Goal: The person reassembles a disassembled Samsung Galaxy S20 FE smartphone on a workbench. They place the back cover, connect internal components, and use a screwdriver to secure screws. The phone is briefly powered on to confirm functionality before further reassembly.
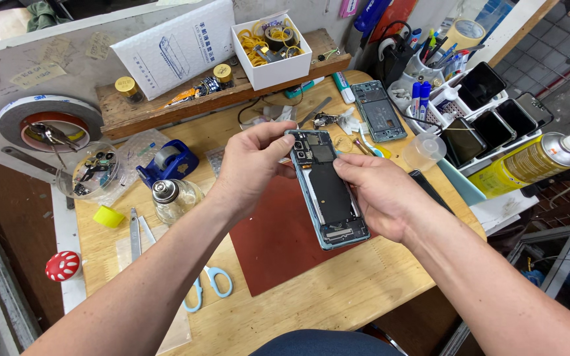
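Note:
I hold an opened smartphone (328, 191) with its back cover off, black internals and a teal frame showing, tilted above the table. My left hand (251, 165) grips its upper left edge, thumb on the top corner. My right hand (379, 194) holds the right side, with the thumb pressing on the black inner plate near the top. Below the phone lies a dark red work mat (278, 240) on the wooden table (338, 296).
A second teal phone frame (379, 111) lies at the back. Several phones stand in a white rack (496, 112), beside a yellow spray can (529, 161). Scissors (209, 283), a glass bottle (173, 198), a blue tape dispenser (166, 161) and a white box (272, 49) sit left and behind.

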